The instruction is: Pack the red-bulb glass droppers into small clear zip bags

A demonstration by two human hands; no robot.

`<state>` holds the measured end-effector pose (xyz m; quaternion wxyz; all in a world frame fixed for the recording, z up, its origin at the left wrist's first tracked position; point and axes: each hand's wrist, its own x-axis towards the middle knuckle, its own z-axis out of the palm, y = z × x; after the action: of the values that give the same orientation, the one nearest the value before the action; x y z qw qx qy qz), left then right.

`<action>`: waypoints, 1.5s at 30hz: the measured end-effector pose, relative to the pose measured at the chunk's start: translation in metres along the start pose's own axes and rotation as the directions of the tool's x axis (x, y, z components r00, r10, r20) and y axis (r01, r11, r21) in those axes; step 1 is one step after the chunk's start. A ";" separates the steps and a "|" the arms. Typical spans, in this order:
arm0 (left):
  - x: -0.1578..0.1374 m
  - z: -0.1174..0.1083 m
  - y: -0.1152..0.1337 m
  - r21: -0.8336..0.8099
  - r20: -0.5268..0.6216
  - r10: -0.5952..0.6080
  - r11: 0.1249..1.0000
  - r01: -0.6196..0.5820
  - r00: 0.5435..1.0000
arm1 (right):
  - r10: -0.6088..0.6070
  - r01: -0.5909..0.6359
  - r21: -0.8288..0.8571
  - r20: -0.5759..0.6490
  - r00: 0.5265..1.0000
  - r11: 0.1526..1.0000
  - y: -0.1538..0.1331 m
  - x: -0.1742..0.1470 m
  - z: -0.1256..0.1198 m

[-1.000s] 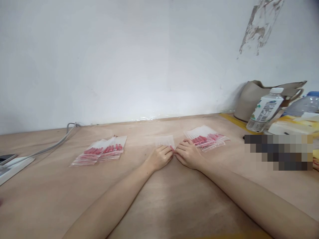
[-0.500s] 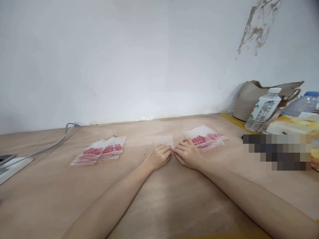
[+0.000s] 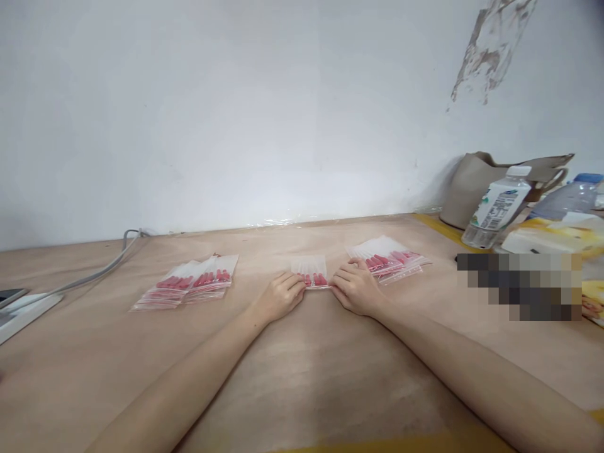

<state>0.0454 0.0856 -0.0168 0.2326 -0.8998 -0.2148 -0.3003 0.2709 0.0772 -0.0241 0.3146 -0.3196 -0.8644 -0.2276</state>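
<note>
A small clear zip bag (image 3: pixel 309 264) with several red stick-like pieces in it lies flat on the table in front of me. My left hand (image 3: pixel 284 294) pinches the near left corner of this bag, along its zip edge. At the near right corner, my right hand (image 3: pixel 356 288) has its fingers closed on the same edge. Just beyond my right hand rests a fanned pile of similar filled bags (image 3: pixel 391 258). Another pile of filled zip bags (image 3: pixel 189 281) lies to the left, apart from my left hand.
On the right stand a grey-beige bag (image 3: pixel 460 189), a labelled clear bottle (image 3: pixel 497 207), a blue-capped bottle (image 3: pixel 573 195) and a yellow-and-white packet (image 3: pixel 552 238), near a blurred-out patch. A grey cable (image 3: pixel 101 272) and a phone (image 3: pixel 12 296) are at the left. A white wall (image 3: pixel 236 113) rises behind the table.
My left hand has slid left along the bag's near edge to its left corner, uncovering the red pieces. My right hand stays at the right corner.
</note>
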 end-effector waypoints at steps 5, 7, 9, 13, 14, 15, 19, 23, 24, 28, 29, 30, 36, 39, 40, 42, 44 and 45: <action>-0.011 -0.010 -0.004 0.018 0.018 -0.027 0.999 0.026 0.999 | 0.002 -0.002 0.016 -0.011 1.000 1.000 0.000 0.001 0.000; -0.014 -0.012 -0.004 0.028 0.028 -0.042 0.999 0.041 0.999 | 0.003 -0.003 0.022 -0.008 1.000 1.000 0.000 0.001 -0.001; -0.015 -0.013 -0.004 0.040 0.036 -0.057 0.998 0.056 0.998 | 0.007 -0.007 0.024 -0.005 1.000 1.000 0.000 0.000 -0.001; -0.015 -0.013 -0.004 0.061 0.054 -0.094 0.994 0.091 0.994 | 0.022 -0.022 0.015 0.008 1.000 1.000 0.000 0.000 -0.001; -0.015 -0.013 -0.004 0.063 0.061 -0.102 0.993 0.098 0.993 | 0.025 -0.025 0.012 0.013 1.000 1.000 0.000 0.000 -0.001; -0.015 -0.013 -0.005 0.064 0.069 -0.107 0.993 0.103 0.992 | 0.028 -0.028 0.008 0.018 0.999 1.000 0.000 0.000 -0.001; -0.017 -0.012 -0.005 0.056 0.096 -0.106 0.993 0.101 0.990 | 0.039 -0.040 0.011 0.056 0.998 0.999 0.000 -0.001 -0.002; -0.019 -0.013 -0.002 0.047 0.111 -0.093 0.995 0.088 0.989 | 0.069 -0.074 0.053 0.094 0.993 0.996 0.001 -0.001 -0.002; -0.019 -0.014 -0.001 0.043 0.115 -0.092 0.995 0.088 0.989 | 0.069 -0.077 0.073 0.097 0.993 0.994 0.001 -0.001 -0.001; -0.016 -0.023 -0.001 0.037 0.122 -0.118 0.993 0.114 0.985 | 0.047 -0.068 0.170 0.129 0.990 0.983 -0.002 -0.002 0.003; -0.017 -0.026 -0.004 0.072 0.134 -0.157 0.986 0.148 0.978 | 0.060 -0.084 0.178 0.136 0.989 0.981 -0.002 -0.003 0.004; -0.019 -0.029 -0.009 0.127 0.145 -0.217 0.972 0.200 0.965 | 0.077 -0.101 0.179 0.137 0.988 0.979 -0.001 -0.004 0.005; -0.050 -0.039 -0.047 0.588 0.023 -0.702 0.586 0.558 0.712 | 0.197 -0.198 0.177 0.024 0.980 0.964 0.028 -0.012 -0.001; -0.063 -0.042 -0.056 0.674 0.010 -0.789 0.459 0.579 0.614 | 0.372 -0.382 0.063 0.123 0.920 0.922 0.056 -0.014 -0.022; -0.065 -0.043 -0.056 0.694 0.018 -0.807 0.435 0.573 0.591 | 0.397 -0.406 -0.009 0.232 0.888 0.914 0.065 -0.014 -0.031; -0.064 -0.044 -0.054 0.725 0.041 -0.829 0.409 0.554 0.558 | 0.401 -0.372 -0.154 0.420 0.814 0.915 0.080 -0.013 -0.049; -0.060 -0.044 -0.050 0.743 0.066 -0.844 0.397 0.538 0.532 | 0.428 -0.381 -0.197 0.488 0.761 0.903 0.086 -0.009 -0.062; -0.058 -0.044 -0.047 0.747 0.079 -0.851 0.396 0.534 0.520 | 0.435 -0.388 -0.200 0.481 0.761 0.900 0.085 -0.007 -0.065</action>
<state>-0.0408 0.0850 -0.0085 0.3136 -0.6198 -0.7169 -0.0590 0.3606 0.0946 0.0330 0.0999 -0.5640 -0.8139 -0.0970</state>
